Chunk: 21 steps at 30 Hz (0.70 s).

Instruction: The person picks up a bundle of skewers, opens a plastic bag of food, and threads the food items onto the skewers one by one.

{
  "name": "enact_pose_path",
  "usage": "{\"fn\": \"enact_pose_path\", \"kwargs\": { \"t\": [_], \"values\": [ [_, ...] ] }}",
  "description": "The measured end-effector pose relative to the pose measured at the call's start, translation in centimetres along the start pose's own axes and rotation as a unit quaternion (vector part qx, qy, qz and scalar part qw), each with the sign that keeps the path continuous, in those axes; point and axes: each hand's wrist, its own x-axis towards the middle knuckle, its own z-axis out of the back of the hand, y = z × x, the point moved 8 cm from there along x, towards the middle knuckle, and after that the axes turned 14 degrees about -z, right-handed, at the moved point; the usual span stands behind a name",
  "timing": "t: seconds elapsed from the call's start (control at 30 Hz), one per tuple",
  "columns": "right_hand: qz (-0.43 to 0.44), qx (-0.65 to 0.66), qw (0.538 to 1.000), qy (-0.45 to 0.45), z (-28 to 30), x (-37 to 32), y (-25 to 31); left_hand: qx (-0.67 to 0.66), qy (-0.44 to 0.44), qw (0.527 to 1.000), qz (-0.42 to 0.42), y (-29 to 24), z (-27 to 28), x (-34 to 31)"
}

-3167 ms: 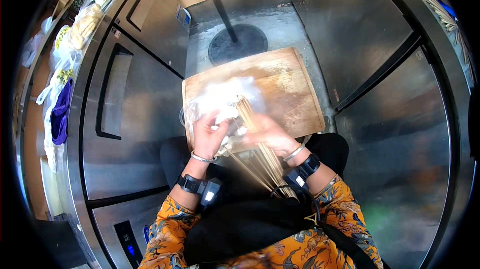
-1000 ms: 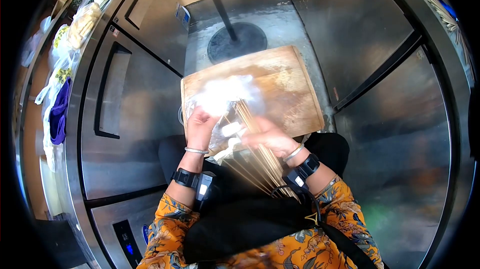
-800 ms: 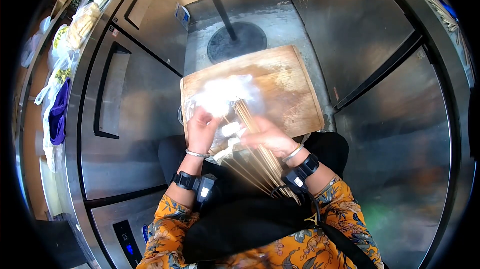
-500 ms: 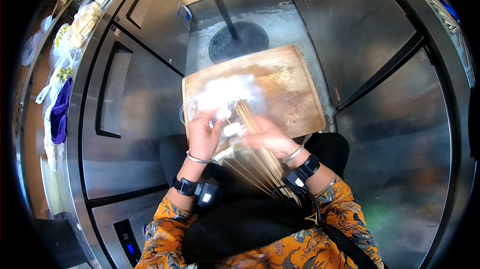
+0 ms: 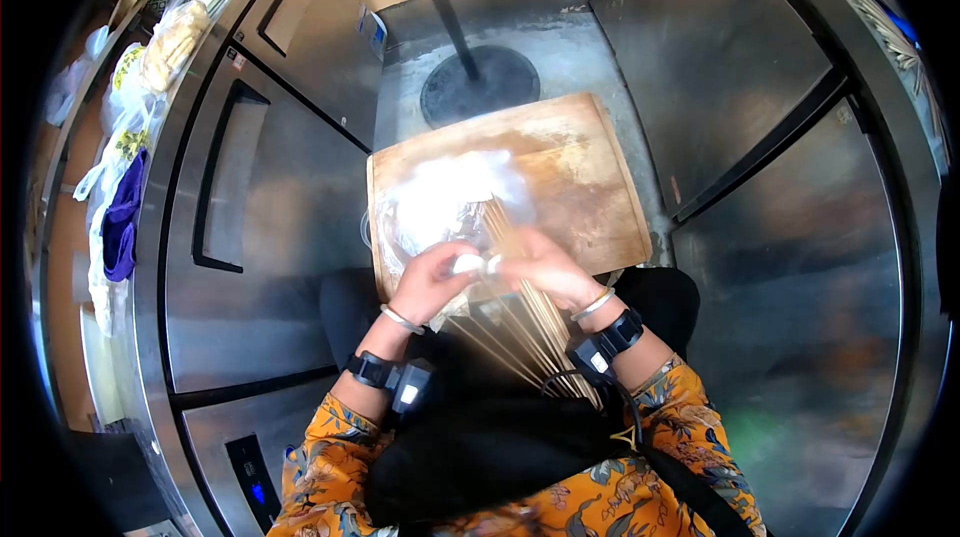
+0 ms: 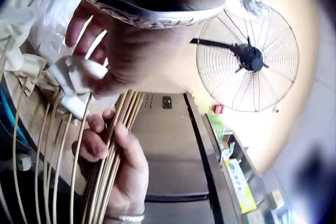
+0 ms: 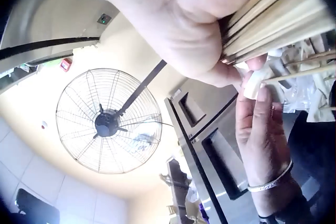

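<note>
White piece [image 5: 467, 264] is pinched in your left hand [image 5: 428, 287] at the near edge of the cutting board [image 5: 600, 187]. Close beside it, your right hand [image 5: 550, 272] grips a bundle of sticks [image 5: 545, 322]. Plastic bag [image 5: 460, 187] lies on the board; beyond the board stands a fan [image 5: 480, 87].

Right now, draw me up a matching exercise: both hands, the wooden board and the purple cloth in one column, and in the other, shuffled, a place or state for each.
Column one
1. Left hand
2. Right hand
3. Wooden board
4. Purple cloth

Column two
A. At the far left of the head view
B. Grips a bundle of sticks
C. Bears crumpled plastic
D. Pinches a white piece

Right pairs: 1-D, 2-B, 3-C, 4-A.
</note>
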Motion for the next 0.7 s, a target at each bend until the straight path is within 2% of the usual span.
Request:
{"fn": "enact_pose_path", "kwargs": {
  "t": [0.03,0.13,0.17,0.23,0.33,0.47,0.57,0.6,0.63,0.67,0.7],
  "values": [
    [-0.006,-0.001,1.000,-0.008,0.2,-0.1,-0.1,-0.118,0.002,0.990,0.080,1.6,0.0,-0.7],
    [-0.034,-0.015,0.999,-0.019,0.8,0.4,-1.3,-0.060,-0.130,0.989,0.048,7.2,4.8,-0.2],
    [-0.039,-0.018,0.999,-0.027,0.9,0.3,-1.4,0.079,-0.127,0.988,0.036,7.9,6.1,0.2],
    [-0.047,-0.026,0.998,-0.045,1.1,0.2,-1.4,0.350,-0.114,0.930,0.007,7.9,7.8,1.4],
    [-0.072,0.012,0.997,-0.035,1.1,0.1,-1.3,0.461,-0.064,0.885,0.001,7.8,7.1,2.5],
    [-0.089,0.004,0.995,-0.034,2.1,1.1,-2.4,0.479,-0.033,0.877,0.039,9.3,6.6,2.3],
    [-0.077,-0.007,0.995,-0.058,2.1,0.8,-2.0,0.487,-0.073,0.869,-0.048,7.9,6.7,1.5],
    [-0.077,-0.016,0.995,-0.064,2.0,0.6,-1.8,0.325,-0.107,0.940,0.009,9.7,7.6,1.0],
    [-0.076,-0.024,0.994,-0.069,1.9,0.5,-1.7,0.151,-0.138,0.977,0.065,11.8,8.1,0.4],
    [-0.070,-0.028,0.996,-0.054,1.7,0.9,-1.9,-0.027,-0.165,0.979,0.117,13.4,8.0,-0.1],
    [-0.064,-0.032,0.997,-0.038,1.7,1.4,-2.3,-0.138,-0.195,0.948,0.208,12.5,7.5,-1.0]
  ]
}}
